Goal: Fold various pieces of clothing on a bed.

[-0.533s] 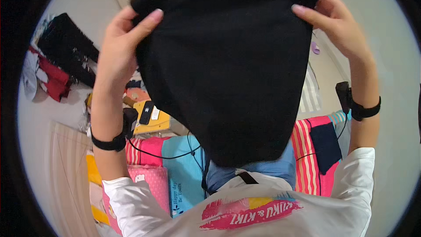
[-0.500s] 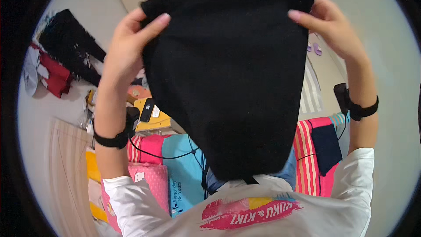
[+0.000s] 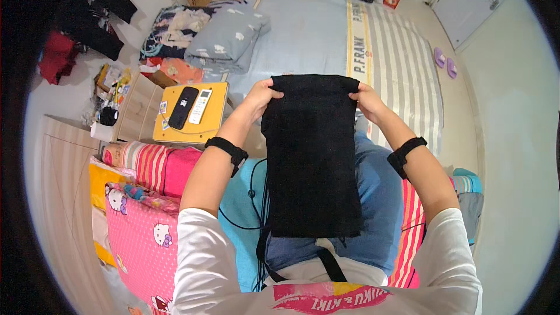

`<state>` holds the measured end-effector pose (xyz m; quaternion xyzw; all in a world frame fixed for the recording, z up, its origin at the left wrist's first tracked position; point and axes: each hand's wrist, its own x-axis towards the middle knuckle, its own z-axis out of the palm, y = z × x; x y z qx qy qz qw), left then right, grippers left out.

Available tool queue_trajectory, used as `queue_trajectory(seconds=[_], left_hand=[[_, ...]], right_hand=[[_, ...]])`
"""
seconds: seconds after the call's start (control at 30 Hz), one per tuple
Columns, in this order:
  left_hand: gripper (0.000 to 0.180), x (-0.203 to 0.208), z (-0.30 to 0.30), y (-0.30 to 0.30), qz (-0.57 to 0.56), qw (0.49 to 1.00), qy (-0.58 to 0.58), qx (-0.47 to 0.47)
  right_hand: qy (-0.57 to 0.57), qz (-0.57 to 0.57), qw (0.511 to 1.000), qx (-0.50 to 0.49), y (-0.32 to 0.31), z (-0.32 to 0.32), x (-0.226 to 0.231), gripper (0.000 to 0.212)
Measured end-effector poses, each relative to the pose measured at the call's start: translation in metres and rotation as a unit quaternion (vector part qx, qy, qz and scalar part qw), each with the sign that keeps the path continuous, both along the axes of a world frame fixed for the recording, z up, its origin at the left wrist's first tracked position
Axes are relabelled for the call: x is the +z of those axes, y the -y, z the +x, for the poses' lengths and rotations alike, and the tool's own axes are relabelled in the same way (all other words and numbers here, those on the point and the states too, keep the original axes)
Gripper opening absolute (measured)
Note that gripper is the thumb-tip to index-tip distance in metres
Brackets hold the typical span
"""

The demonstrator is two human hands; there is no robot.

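A black piece of cloth [image 3: 310, 157], roughly rectangular, is stretched out over my lap. Its far left corner is pinched in my left hand [image 3: 262, 98], the thumb lying on top. At the far right corner my right hand [image 3: 367, 100] grips it the same way. The near edge hangs down over my jeans [image 3: 378, 198]. Whether it is a garment or a plain cloth I cannot tell. Both forearms wear black bands, the left band [image 3: 228, 153] and the right band [image 3: 406, 156].
Ahead is a bed with a striped sheet [image 3: 396, 76] and a folded grey quilt [image 3: 230, 38]. To the left, a yellow-topped stool [image 3: 216, 114] bears a white remote [image 3: 201, 106] and a black case [image 3: 185, 108]. A pink pillow [image 3: 143, 227] lies beside me; black cables [image 3: 262, 198] run past my lap.
Both hands have come down from high up and closer together, lowering the black cloth from before my view to over my lap. The bed and stool now show.
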<state>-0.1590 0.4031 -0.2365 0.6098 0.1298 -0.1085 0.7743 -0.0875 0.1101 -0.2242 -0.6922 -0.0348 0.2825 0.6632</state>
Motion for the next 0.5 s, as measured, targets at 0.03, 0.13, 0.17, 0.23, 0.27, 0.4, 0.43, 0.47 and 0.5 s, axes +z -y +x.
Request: queue_trajectory(seconds=[0.03,0.13,0.17,0.23,0.27,0.4,0.43,0.47,0.5], left_hand=[[0.028,-0.008,0.007,0.0,0.011,1.0,0.003,-0.007],[0.026,-0.011,0.024,-0.007,0.026,1.0,-0.012,-0.01],[0.028,-0.018,0.031,-0.002,0.033,0.999,-0.019,-0.018],[0.031,-0.026,0.036,-0.002,0.044,0.998,-0.033,-0.02],[0.034,-0.03,0.038,0.003,0.102,0.994,-0.02,-0.024],[0.047,-0.062,0.036,0.013,0.585,0.801,0.128,0.011],[0.048,-0.053,0.028,0.036,0.636,0.745,0.178,0.092],[0.047,-0.042,0.021,0.056,0.613,0.732,0.284,0.085],[0.046,-0.023,0.009,0.074,0.584,0.71,0.387,0.076]], right_hand=[[0.015,-0.018,1.0,0.014,0.003,0.011,-0.013,0.032],[0.002,-0.008,1.0,0.026,-0.002,0.029,-0.021,0.031],[0.023,-0.04,0.999,0.029,0.004,0.039,-0.035,0.028],[0.028,-0.069,0.996,0.045,-0.004,0.037,-0.028,0.03],[0.044,-0.097,0.993,0.059,-0.008,0.036,-0.024,0.032],[0.165,-0.124,0.969,0.134,-0.022,0.029,-0.032,0.046],[0.161,-0.127,0.97,0.128,-0.016,0.032,-0.037,0.046],[0.152,-0.165,0.964,0.145,-0.011,0.038,-0.041,0.046],[0.143,-0.2,0.956,0.163,-0.008,0.042,-0.046,0.048]])
